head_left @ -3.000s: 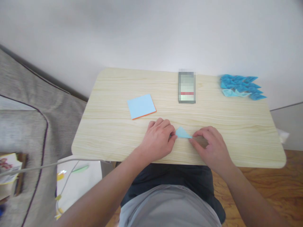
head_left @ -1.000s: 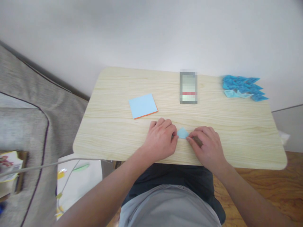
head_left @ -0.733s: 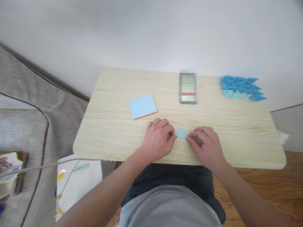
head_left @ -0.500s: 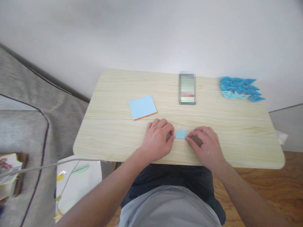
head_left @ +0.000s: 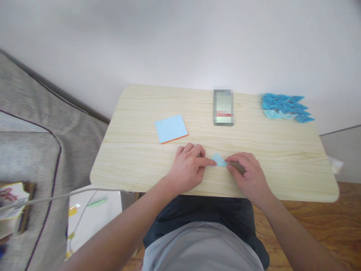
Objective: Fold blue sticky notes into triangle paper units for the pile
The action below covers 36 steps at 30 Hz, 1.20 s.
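A small light-blue piece of folded paper (head_left: 218,159), roughly triangular, lies flat near the front edge of the table. From the left, my left hand (head_left: 188,165) reaches out its index finger, whose tip presses on the paper's left part. The thumb of that hand is apart from the paper and its other fingers are curled. My right hand (head_left: 248,174) pinches the paper's right corner between thumb and index finger.
On the wood-grain table (head_left: 126,150), a stack of light-blue paper (head_left: 171,129) with an orange edge lies left of a blurred phone (head_left: 223,107). Several folded blue paper pieces (head_left: 284,107) sit at the back right. A cable (head_left: 70,193) runs along the lower left.
My left index finger has straightened from a pinch at the paper's left corner onto the paper. The paper and my right hand have shifted slightly right.
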Each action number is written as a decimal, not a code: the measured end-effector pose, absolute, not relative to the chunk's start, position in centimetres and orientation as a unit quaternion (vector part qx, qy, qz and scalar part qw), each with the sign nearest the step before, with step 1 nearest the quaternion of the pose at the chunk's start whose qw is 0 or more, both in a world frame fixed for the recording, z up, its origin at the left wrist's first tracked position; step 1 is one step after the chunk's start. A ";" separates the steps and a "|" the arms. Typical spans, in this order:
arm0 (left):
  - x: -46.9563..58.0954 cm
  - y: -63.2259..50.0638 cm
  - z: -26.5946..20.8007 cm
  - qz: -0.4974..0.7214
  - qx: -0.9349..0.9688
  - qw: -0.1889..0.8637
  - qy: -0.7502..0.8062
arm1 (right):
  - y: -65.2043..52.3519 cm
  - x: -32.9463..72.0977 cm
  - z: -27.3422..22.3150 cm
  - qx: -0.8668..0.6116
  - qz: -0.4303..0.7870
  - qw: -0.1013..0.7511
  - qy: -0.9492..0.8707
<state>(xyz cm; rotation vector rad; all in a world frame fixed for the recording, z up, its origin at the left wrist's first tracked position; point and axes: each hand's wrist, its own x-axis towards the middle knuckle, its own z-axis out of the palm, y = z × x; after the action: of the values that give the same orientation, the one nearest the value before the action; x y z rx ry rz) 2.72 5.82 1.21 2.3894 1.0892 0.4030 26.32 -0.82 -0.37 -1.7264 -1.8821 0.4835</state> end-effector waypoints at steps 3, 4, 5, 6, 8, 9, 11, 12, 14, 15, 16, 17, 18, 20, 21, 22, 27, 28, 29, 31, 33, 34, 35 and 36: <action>2.6 5.6 1.1 0.148 0.880 0.230 0.389 | -0.9 26.1 -0.2 -0.638 0.174 0.263 -0.702; 2.6 5.5 1.0 0.148 0.883 0.224 0.385 | -0.9 25.9 -0.2 -0.641 0.165 0.260 -0.703; 2.6 5.5 1.0 0.148 0.887 0.217 0.380 | -1.0 25.6 -0.2 -0.646 0.153 0.256 -0.703; 2.5 5.4 0.9 0.148 0.891 0.208 0.375 | -1.0 25.2 -0.2 -0.653 0.139 0.252 -0.700; 2.4 5.2 0.9 0.149 0.900 0.189 0.365 | -1.2 24.3 -0.2 -0.675 0.112 0.241 -0.688; 2.4 5.1 0.8 0.149 0.904 0.180 0.359 | -1.2 23.9 -0.2 -0.687 0.101 0.237 -0.679; 2.3 4.9 0.8 0.149 0.912 0.165 0.344 | -1.2 23.4 -0.3 -0.702 0.087 0.233 -0.667; 2.3 4.8 0.7 0.148 0.916 0.159 0.336 | -1.2 23.3 -0.3 -0.705 0.086 0.234 -0.664; 2.2 4.8 0.5 0.150 0.921 0.151 0.325 | -1.1 23.3 -0.4 -0.703 0.089 0.237 -0.664; 2.1 4.7 0.4 0.154 0.921 0.150 0.324 | -1.1 23.3 -0.4 -0.702 0.092 0.238 -0.666; 2.0 4.7 0.3 0.159 0.920 0.150 0.326 | -1.0 23.4 -0.4 -0.701 0.094 0.236 -0.667; 1.9 4.7 0.2 0.165 0.918 0.151 0.329 | -1.0 23.4 -0.4 -0.701 0.094 0.234 -0.667; 1.9 4.8 0.1 0.171 0.915 0.153 0.331 | -0.9 23.5 -0.4 -0.701 0.094 0.232 -0.668; 1.7 4.8 0.0 0.176 0.913 0.156 0.332 | -0.9 23.5 -0.4 -0.701 0.089 0.233 -0.669; 1.6 4.8 0.0 0.177 0.913 0.157 0.332 | -0.9 23.4 -0.4 -0.701 0.085 0.235 -0.668; 1.5 4.8 0.1 0.175 0.914 0.158 0.330 | -1.0 23.4 -0.5 -0.700 0.082 0.237 -0.669; 1.4 4.8 0.3 0.168 0.916 0.160 0.326 | -1.0 22.8 -0.5 -0.706 0.062 0.235 -0.665; 1.4 4.8 0.3 0.169 0.917 0.159 0.326 | -1.0 22.7 -0.5 -0.708 0.059 0.233 -0.664; 1.4 4.8 0.3 0.170 0.917 0.159 0.325 | -1.0 22.6 -0.5 -0.711 0.058 0.233 -0.661; 1.5 4.8 0.3 0.172 0.917 0.157 0.324 | -0.9 22.6 -0.4 -0.711 0.060 0.237 -0.659; 1.5 4.8 0.3 0.176 0.916 0.157 0.323 | -0.9 22.9 -0.4 -0.706 0.074 0.244 -0.661; 1.5 4.8 0.2 0.178 0.916 0.156 0.324 | -0.9 23.1 -0.4 -0.703 0.084 0.247 -0.662; 1.5 4.8 0.2 0.179 0.916 0.156 0.324 | -0.9 23.4 -0.4 -0.700 0.095 0.248 -0.663; 1.5 4.8 0.2 0.181 0.916 0.156 0.324 | -0.9 23.8 -0.5 -0.696 0.106 0.250 -0.664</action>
<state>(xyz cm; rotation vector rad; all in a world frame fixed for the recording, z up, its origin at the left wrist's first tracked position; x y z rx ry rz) 1.46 4.78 0.24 2.6212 0.9267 0.5171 23.77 -0.87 -0.47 -1.8963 -1.8089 0.2894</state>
